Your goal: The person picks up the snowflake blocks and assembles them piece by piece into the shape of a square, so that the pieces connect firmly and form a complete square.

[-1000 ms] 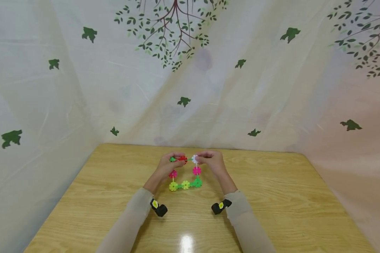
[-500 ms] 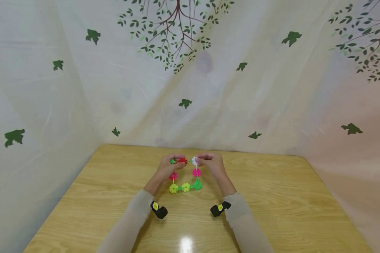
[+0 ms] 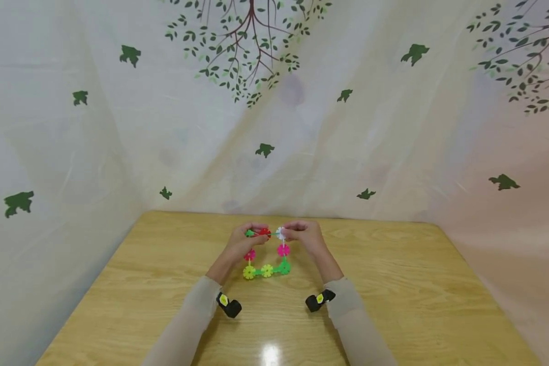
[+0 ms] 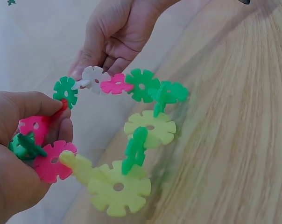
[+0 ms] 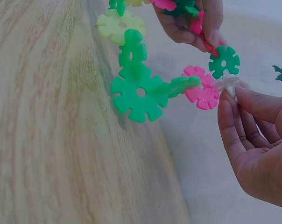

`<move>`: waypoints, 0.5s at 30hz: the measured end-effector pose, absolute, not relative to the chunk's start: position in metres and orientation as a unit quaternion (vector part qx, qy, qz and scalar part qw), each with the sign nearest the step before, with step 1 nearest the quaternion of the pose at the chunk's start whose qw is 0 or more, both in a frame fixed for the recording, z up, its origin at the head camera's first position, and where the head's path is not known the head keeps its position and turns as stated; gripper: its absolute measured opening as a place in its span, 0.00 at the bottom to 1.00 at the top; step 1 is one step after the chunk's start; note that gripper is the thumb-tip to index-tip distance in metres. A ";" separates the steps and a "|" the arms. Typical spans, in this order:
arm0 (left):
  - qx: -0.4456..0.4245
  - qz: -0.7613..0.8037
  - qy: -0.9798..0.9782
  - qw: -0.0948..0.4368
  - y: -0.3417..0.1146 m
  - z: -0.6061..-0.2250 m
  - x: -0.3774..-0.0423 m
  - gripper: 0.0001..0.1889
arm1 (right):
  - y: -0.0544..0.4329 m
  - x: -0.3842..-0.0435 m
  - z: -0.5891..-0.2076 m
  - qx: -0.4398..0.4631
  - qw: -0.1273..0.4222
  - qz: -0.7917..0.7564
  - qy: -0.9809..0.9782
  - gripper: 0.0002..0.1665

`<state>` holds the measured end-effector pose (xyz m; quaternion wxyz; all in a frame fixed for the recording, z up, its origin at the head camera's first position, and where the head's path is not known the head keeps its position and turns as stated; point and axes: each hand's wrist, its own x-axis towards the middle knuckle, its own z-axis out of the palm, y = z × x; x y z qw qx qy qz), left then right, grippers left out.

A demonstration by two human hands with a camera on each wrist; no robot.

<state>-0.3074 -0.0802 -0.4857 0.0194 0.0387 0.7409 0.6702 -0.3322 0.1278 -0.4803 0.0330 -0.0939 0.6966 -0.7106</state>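
Observation:
Notched plastic snowflake discs, slotted edge to edge, form a squarish ring in front of me. My left hand (image 3: 239, 243) pinches the red disc (image 3: 266, 233) at the ring's top left between thumb and fingers. With thumb and fingertips, my right hand (image 3: 307, 237) grips the white disc (image 4: 97, 80) at the top right. A green disc (image 4: 65, 91) bridges the red and white ones. Below the white disc hangs a pink disc (image 3: 282, 250). Yellow discs (image 4: 119, 188) and green discs (image 5: 140, 95) make up the near side. Another pink disc (image 4: 56, 160) shows by my left palm.
A wood-grain table (image 3: 393, 284) lies beneath the hands and ring. Behind it hangs a pale cloth backdrop (image 3: 201, 137) printed with leaves and birds. Black wrist cameras sit on both sleeves (image 3: 201, 300).
Both hands keep the same hold on the red and white discs. The ring has stayed nearly still, and the head view has shifted slightly.

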 end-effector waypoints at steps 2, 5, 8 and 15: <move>0.045 0.673 0.738 0.020 -0.082 -0.487 -0.307 0.17 | 0.128 -0.333 -0.480 -0.095 0.042 -0.707 0.699 0.15; 0.052 0.675 0.736 0.030 -0.085 -0.489 -0.308 0.18 | 0.128 -0.335 -0.480 -0.091 0.058 -0.704 0.702 0.15; 0.055 0.676 0.734 0.038 -0.087 -0.491 -0.309 0.18 | 0.129 -0.335 -0.480 -0.085 0.077 -0.699 0.705 0.15; 0.071 0.678 0.729 0.060 -0.091 -0.493 -0.311 0.24 | 0.134 -0.335 -0.479 -0.082 0.109 -0.684 0.717 0.17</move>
